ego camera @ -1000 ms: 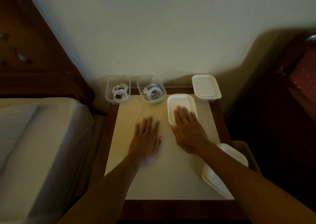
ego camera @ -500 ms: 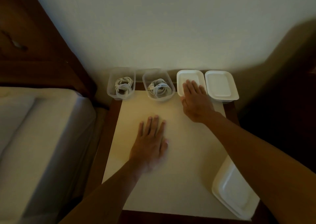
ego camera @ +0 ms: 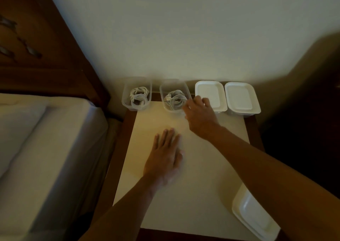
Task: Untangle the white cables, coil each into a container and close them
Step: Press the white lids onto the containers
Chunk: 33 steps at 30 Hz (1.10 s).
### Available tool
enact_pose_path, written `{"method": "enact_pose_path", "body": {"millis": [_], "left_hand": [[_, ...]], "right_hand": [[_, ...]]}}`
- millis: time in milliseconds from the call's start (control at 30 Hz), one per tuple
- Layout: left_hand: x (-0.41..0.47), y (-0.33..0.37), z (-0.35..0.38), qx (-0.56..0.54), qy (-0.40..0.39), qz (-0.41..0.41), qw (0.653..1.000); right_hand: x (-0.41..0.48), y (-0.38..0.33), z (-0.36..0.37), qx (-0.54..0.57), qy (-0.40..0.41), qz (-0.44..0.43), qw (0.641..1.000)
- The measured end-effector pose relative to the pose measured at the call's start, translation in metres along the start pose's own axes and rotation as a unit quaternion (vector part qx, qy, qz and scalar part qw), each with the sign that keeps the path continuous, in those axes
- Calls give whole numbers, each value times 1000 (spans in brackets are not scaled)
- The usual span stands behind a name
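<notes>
Cream tabletop [ego camera: 202, 176] is bearing the flat, relaxed left hand [ego camera: 163, 159]; the right hand [ego camera: 200, 115] is hovering at the rim of the light, rigid open container [ego camera: 163, 95], probably its best hold; blur is hiding whether it is gripping.

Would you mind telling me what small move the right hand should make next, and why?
Probably the right hand should grip the open container beside it and draw it toward the middle of the table for closing. It and the left container hold coiled cables but lack lids; spare lids lie at the near right corner.
</notes>
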<state>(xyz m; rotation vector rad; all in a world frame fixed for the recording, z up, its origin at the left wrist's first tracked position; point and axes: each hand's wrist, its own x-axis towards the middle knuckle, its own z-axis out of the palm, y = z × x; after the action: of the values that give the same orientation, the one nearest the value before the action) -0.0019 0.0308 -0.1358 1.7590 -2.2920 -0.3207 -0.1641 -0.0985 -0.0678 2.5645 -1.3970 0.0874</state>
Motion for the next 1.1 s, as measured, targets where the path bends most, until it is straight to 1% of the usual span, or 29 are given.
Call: {"method": "enact_pose_path", "body": {"millis": [33, 67, 100, 133, 167, 233, 300, 367, 533, 600, 667, 700, 767, 833, 900, 967, 1100], "left_hand": [[-2, 0, -2, -60, 25, -23, 998], [-4, 0, -4, -139, 63, -63, 986], [-6, -1, -8, -225, 108, -111, 962], [-6, -1, -13, -301, 147, -154, 930], [-6, 1, -18, -353, 174, -188, 900], [-5, 6, -29, -397, 202, -240, 862], [-5, 11, -39, -413, 216, -259, 846], [-10, 15, -45, -404, 209, -243, 857], [-40, 32, -39, -305, 104, -210, 923], [-49, 41, -37, -271, 90, -216, 934], [-54, 49, -37, -261, 83, -215, 937], [-55, 53, -37, -258, 77, -210, 940], [-56, 64, -37, -245, 61, -200, 947], [-55, 74, -36, -234, 52, -197, 951], [-52, 82, -35, -228, 47, -210, 950], [-49, 87, -36, -221, 40, -224, 948], [-47, 85, -37, -203, 37, -227, 952]], "right_hand": [[-4, -5, 0, 7, -3, 0, 1000], [-9, -11, -2, 16, -3, -1, 1000], [-16, -17, -4, 26, -4, -1, 1000], [-25, -24, -7, 34, -6, 1, 999], [-36, -31, -11, 42, -9, 6, 999], [-65, -48, -19, 55, -24, 14, 998], [-101, -65, -29, 62, -36, 15, 997], [-139, -79, -38, 89, -26, 15, 996], [-210, -102, -57, 130, -22, 11, 991], [-228, -94, -64, 173, -19, 20, 985], [-242, -71, -67, 213, 5, 90, 973], [-248, -54, -68, 206, 5, 141, 968], [-255, -15, -66, 160, -32, 253, 954], [-260, 15, -61, 129, -100, 350, 922], [-263, 31, -53, 116, -179, 370, 904], [-263, 37, -43, 144, -217, 370, 892], [-261, 47, -33, 183, -192, 373, 889]]}}
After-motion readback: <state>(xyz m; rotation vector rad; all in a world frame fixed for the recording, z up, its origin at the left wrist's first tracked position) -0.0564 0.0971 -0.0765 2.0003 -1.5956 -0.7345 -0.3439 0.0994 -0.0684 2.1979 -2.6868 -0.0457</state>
